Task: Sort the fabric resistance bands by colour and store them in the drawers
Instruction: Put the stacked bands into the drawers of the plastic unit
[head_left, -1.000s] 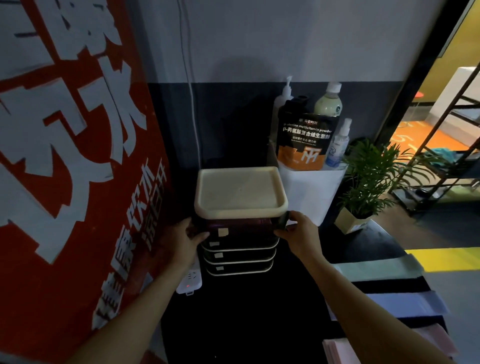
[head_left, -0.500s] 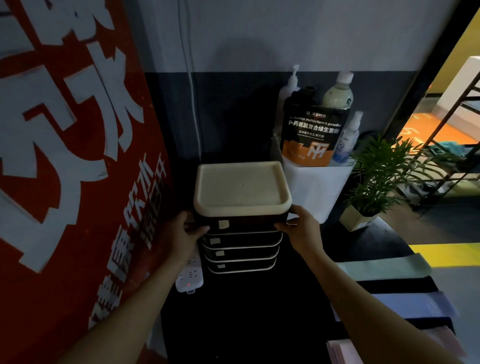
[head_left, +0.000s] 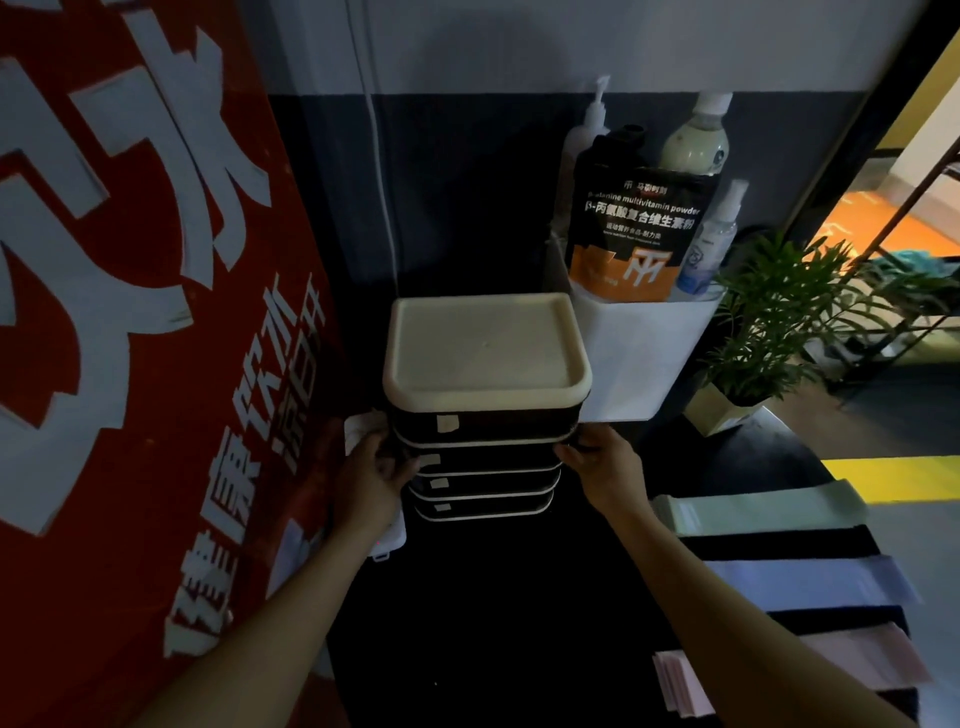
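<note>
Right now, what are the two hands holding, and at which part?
The small dark drawer unit with a cream lid: left hand and right hand grip its opposite sides.

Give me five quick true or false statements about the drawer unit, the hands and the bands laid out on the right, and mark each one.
1. Both hands hold the sides of the drawer unit. True: the left hand and the right hand each grip a side.
2. The unit's cream top tray holds a band. False: nothing lies on it.
3. The green band lies farthest from the camera in the row. True.
4. The pink band is already in a drawer. False: it lies on the dark surface at the right.
5. A drawer is pulled fully out. False: all the drawer fronts sit about in line.
</note>
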